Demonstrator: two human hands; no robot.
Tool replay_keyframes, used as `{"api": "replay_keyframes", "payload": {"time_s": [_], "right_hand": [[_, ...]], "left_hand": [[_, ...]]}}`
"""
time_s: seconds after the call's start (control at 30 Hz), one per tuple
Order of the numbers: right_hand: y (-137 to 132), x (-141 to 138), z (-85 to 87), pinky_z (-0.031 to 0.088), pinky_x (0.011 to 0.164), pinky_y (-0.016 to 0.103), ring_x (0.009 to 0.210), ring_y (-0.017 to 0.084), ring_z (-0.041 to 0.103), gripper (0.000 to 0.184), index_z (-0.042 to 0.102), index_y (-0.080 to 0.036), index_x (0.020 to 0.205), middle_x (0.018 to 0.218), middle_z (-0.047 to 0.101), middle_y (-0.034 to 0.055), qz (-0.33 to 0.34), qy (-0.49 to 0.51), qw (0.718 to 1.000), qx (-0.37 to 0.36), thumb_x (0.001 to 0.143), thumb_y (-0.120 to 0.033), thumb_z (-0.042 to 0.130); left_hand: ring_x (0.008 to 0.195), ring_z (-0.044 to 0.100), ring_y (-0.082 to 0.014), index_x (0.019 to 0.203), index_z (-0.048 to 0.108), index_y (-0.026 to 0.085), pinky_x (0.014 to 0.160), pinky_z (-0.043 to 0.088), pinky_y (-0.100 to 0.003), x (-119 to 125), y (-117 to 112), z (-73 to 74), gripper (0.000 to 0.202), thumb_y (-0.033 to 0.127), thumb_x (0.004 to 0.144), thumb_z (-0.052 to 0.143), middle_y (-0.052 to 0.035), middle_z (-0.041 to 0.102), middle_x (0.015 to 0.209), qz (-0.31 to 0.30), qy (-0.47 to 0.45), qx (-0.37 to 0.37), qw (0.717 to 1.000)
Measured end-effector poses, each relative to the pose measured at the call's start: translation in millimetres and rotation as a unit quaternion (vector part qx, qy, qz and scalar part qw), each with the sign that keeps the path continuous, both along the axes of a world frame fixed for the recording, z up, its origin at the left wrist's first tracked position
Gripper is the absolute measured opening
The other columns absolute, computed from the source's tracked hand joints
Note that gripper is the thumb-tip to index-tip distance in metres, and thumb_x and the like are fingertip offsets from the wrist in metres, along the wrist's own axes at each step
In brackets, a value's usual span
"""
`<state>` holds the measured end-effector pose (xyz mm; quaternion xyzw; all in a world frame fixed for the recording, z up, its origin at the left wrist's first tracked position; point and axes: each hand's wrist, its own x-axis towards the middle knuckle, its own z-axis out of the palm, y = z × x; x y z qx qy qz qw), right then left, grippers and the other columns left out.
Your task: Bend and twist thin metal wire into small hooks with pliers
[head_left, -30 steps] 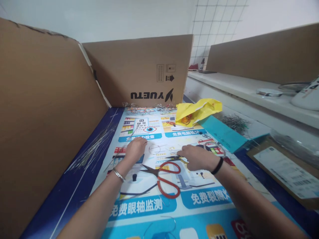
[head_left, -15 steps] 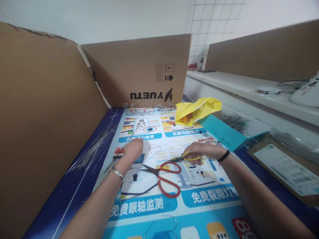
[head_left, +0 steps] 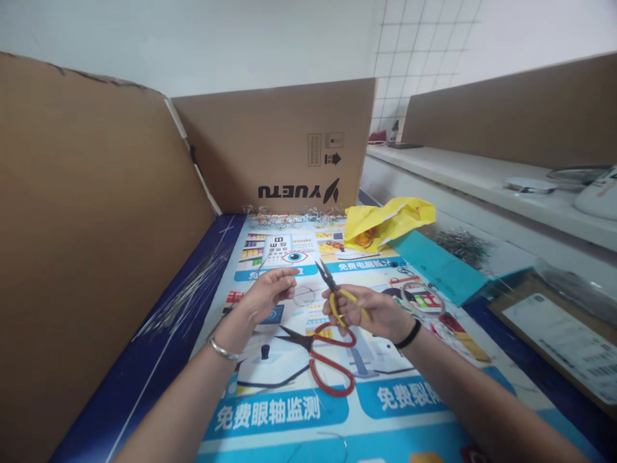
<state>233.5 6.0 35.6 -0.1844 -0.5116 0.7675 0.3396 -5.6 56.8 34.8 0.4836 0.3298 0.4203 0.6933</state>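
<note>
My right hand (head_left: 364,312) is closed around yellow-handled needle-nose pliers (head_left: 333,292), whose dark jaws point up and away, slightly parted. My left hand (head_left: 274,292) is just left of the jaw tips, its thumb and fingers pinched together; whatever thin thing lies between them is too fine to make out. Below both hands, red-handled scissors (head_left: 332,360) lie on the printed poster sheet (head_left: 332,411), blades toward the left. A thin wire loop (head_left: 304,296) shows faintly between the hands.
Straight wires (head_left: 186,289) lie in a bundle at left. Wire scraps (head_left: 279,217) line the back, by a cardboard wall (head_left: 270,141). A yellow bag (head_left: 390,222), a teal box flap (head_left: 438,267), a wire coil (head_left: 423,301) and a labelled carton (head_left: 559,334) are at right.
My right hand has moved left and turned the pliers from pointing left to pointing upward. My left hand has shifted slightly right, and its fingers have turned toward the pliers. The scissors stay put.
</note>
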Motion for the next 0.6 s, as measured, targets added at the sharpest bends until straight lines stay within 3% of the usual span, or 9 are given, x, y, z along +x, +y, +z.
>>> {"api": "replay_keyframes", "payload": {"time_s": [0.1,0.17,0.2,0.27,0.33,0.4,0.5,0.6], "right_hand": [[-9.4,-17.6,-0.7,0.047,0.064,0.031,0.07,0.015,0.055,0.028,0.05,-0.015,0.097,0.088,0.054,0.0066,-0.068,-0.099,0.989,0.081,0.073,-0.029,0.046],[-12.6,-22.6,-4.0,0.047,0.064,0.032,0.068,0.014,0.052,0.022,0.049,-0.017,0.095,0.084,0.052,0.0042,-0.15,-0.215,0.947,0.187,0.076,-0.027,0.043],[-13.1,-23.3,-6.4,0.047,0.066,0.033,0.069,0.015,0.051,0.024,0.048,-0.017,0.098,0.084,0.051,0.0044,-0.195,-0.277,0.905,0.256,0.076,-0.025,0.043],[-12.8,-22.0,-11.9,0.046,0.071,0.036,0.078,0.018,0.051,0.033,0.046,-0.017,0.105,0.089,0.052,0.0071,-0.263,-0.381,0.794,0.394,0.071,-0.02,0.046],[-11.6,-19.1,-17.2,0.046,0.076,0.038,0.089,0.022,0.05,0.042,0.044,-0.015,0.11,0.097,0.052,0.0108,-0.29,-0.443,0.694,0.488,0.068,-0.015,0.047],[-10.3,-16.0,-21.0,0.046,0.078,0.039,0.096,0.024,0.05,0.046,0.042,-0.015,0.114,0.104,0.051,0.0131,-0.288,-0.478,0.637,0.532,0.068,-0.014,0.046],[-9.0,-12.8,-23.0,0.048,0.075,0.037,0.095,0.024,0.051,0.043,0.041,-0.013,0.116,0.104,0.053,0.0136,-0.295,-0.5,0.596,0.555,0.073,-0.017,0.045],[-7.6,-11.2,-22.5,0.048,0.07,0.035,0.086,0.022,0.054,0.031,0.046,-0.013,0.108,0.093,0.056,0.0117,-0.319,-0.496,0.574,0.568,0.079,-0.024,0.046]], "left_hand": [[0.06,0.056,-0.008,0.079,0.058,0.012,0.06,0.047,-0.021,9.9,-9.2,3.5,0.016,0.02,0.07,0.068,0.0006,0.056,0.067,0.043,-0.077,-0.04,0.995],[0.063,0.058,-0.0097,0.074,0.056,0.013,0.062,0.049,-0.022,14.3,-13.6,5.2,0.012,0.018,0.071,0.066,-0.0003,0.058,0.067,0.061,-0.116,-0.069,0.989],[0.064,0.059,-0.0105,0.073,0.055,0.013,0.063,0.05,-0.023,15.9,-15.3,6.1,0.011,0.017,0.071,0.066,-0.001,0.059,0.068,0.07,-0.128,-0.084,0.986],[0.065,0.062,-0.012,0.073,0.055,0.013,0.062,0.051,-0.024,18.2,-17.6,8.1,0.011,0.015,0.071,0.065,-0.0025,0.062,0.07,0.095,-0.139,-0.113,0.979],[0.065,0.063,-0.0133,0.074,0.054,0.013,0.061,0.051,-0.024,19.7,-18.7,10.1,0.01,0.013,0.071,0.064,-0.0043,0.064,0.072,0.127,-0.133,-0.133,0.974],[0.065,0.064,-0.0144,0.075,0.054,0.012,0.059,0.052,-0.024,20.8,-19.2,11.5,0.008,0.012,0.073,0.062,-0.0065,0.065,0.074,0.152,-0.123,-0.142,0.97],[0.069,0.066,-0.0171,0.076,0.054,0.012,0.058,0.052,-0.024,22.7,-20.0,12.6,0.005,0.01,0.075,0.058,-0.0084,0.066,0.077,0.17,-0.123,-0.153,0.966],[0.071,0.067,-0.0182,0.076,0.053,0.013,0.058,0.052,-0.024,25.1,-22.1,13.5,0.005,0.01,0.075,0.058,-0.0079,0.066,0.076,0.168,-0.125,-0.158,0.965]]}}
